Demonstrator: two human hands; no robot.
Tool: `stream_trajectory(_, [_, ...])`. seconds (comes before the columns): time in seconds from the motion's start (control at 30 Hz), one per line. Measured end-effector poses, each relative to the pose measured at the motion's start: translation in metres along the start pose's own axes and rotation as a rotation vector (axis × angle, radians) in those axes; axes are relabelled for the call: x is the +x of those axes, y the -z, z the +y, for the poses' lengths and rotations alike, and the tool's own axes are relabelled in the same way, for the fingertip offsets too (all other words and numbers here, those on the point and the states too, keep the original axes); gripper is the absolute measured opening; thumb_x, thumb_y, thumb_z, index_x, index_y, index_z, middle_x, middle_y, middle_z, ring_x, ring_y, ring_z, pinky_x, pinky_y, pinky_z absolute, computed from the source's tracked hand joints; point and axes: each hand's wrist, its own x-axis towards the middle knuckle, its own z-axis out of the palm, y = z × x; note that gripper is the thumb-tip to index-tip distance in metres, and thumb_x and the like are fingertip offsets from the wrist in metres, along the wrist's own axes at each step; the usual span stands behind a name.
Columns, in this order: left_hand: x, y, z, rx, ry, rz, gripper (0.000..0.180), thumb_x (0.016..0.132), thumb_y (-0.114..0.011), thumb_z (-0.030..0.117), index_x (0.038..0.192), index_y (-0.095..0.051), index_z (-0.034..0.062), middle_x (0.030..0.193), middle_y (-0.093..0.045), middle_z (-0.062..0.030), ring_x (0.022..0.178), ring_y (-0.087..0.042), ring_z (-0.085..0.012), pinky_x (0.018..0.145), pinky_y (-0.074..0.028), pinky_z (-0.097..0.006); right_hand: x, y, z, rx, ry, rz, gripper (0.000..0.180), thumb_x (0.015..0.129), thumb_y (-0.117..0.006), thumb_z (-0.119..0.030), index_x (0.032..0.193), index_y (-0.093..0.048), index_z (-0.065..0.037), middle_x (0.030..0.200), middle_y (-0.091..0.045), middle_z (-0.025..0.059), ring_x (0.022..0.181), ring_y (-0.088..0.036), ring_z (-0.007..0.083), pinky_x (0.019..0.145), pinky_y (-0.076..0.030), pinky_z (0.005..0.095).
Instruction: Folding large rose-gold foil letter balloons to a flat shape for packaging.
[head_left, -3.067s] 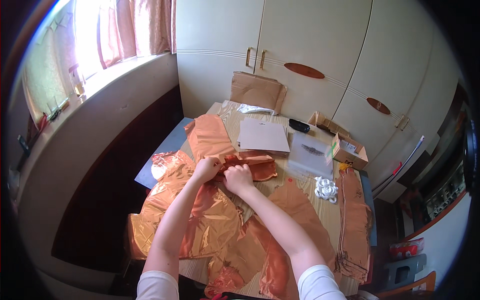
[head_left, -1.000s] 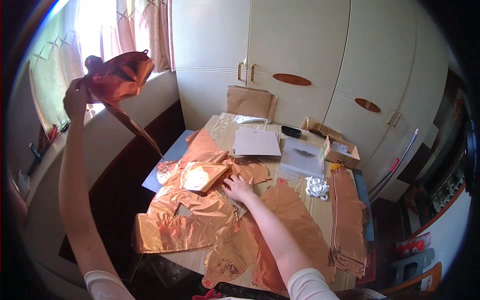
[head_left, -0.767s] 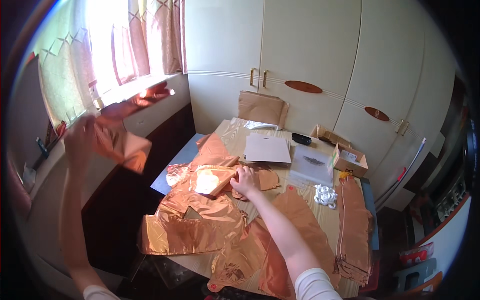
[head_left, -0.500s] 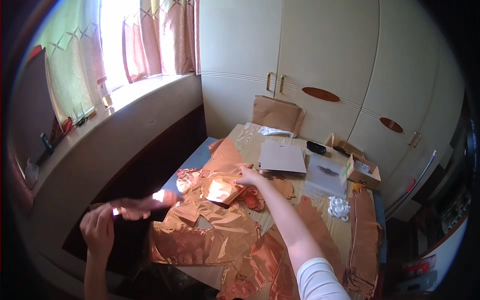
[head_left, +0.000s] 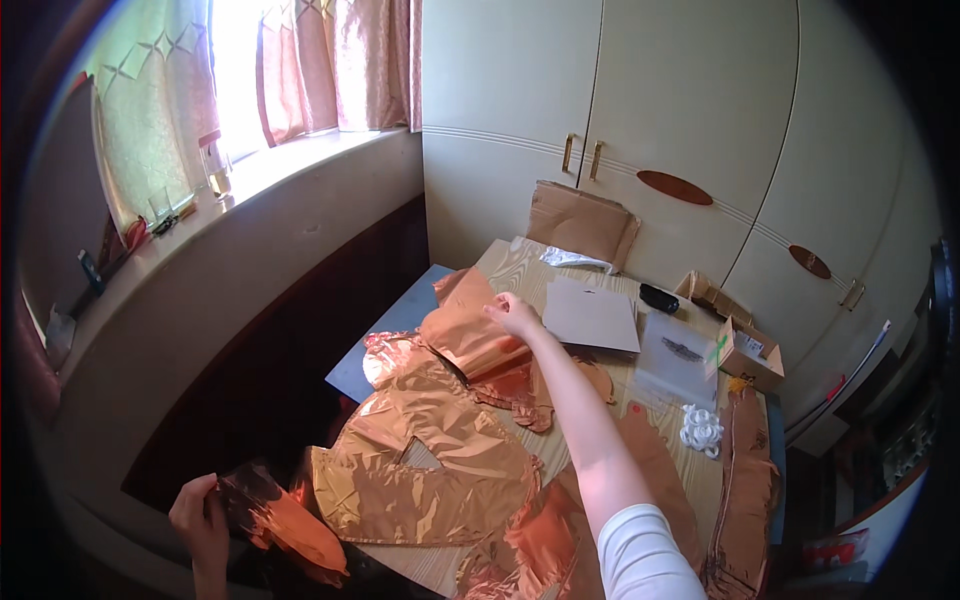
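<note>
At the lower left, my left hand [head_left: 200, 515] grips a shiny orange foil piece [head_left: 295, 530] that hangs beside the table's near left edge. A flat copper-coloured foil balloon [head_left: 470, 465] with a triangular opening is spread over the left part of the table. My right hand [head_left: 515, 315] reaches across and pinches the upper part of a folded foil sheet [head_left: 475, 335] behind it; its fingertips are partly hidden. Crumpled red-orange foil [head_left: 545, 525] lies near the front edge, next to my right arm.
A grey flat board [head_left: 590, 315], a clear plastic sleeve [head_left: 675, 360], a small open carton [head_left: 752, 358] and white ribbon rolls [head_left: 702, 430] sit to the right. Folded brown sheets [head_left: 745, 490] line the right edge. A flat brown package [head_left: 582, 222] leans on the wardrobe [head_left: 690, 90].
My left hand has moved down, and its foil now hangs lower. My right hand has shifted slightly up and right; the foil beneath it lies differently, baring the triangular opening. The view has tilted a little.
</note>
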Motion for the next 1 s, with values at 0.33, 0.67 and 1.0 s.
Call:
stream_trajectory(0.33, [-0.017,-0.003,-0.01,-0.019,0.031,-0.026,0.014,0.085,-0.057,-0.008,0.094,-0.064,-0.0005,0.084,-0.066,-0.0136,0.071,-0.066,-0.023,0.065,-0.05,-0.031,0.005,0.008,-0.011,-0.527,-0.033,-0.275,0.109,0.061,-0.077,-0.068,0.145,-0.041,-0.009,0.138,-0.055,0.015,0.13,-0.05,0.0306,0.111,-0.03,0.0455])
stream_trajectory(0.67, [-0.023,-0.015,-0.015,-0.083,0.14,-0.067,0.013,0.087,-0.057,-0.008,0.095,-0.064,-0.0009,0.082,-0.065,-0.0108,0.071,-0.063,-0.0169,0.064,-0.05,-0.028,0.04,-0.005,0.012,0.069,-0.099,-0.469,0.025,0.08,-0.077,-0.018,0.098,-0.071,-0.001,0.077,-0.067,0.0052,0.066,-0.059,0.0141,0.058,-0.047,0.0285])
stream_trajectory(1.0, [-0.025,-0.015,-0.015,-0.093,0.111,-0.046,0.014,0.086,-0.056,-0.01,0.096,-0.063,-0.0022,0.084,-0.065,-0.0123,0.073,-0.064,-0.0203,0.068,-0.051,-0.03,0.049,0.0,-0.002,0.042,0.152,0.57,0.019,0.087,-0.067,-0.028,0.096,-0.068,-0.011,0.099,-0.064,0.0132,0.094,-0.063,0.033,0.081,-0.051,0.0431])
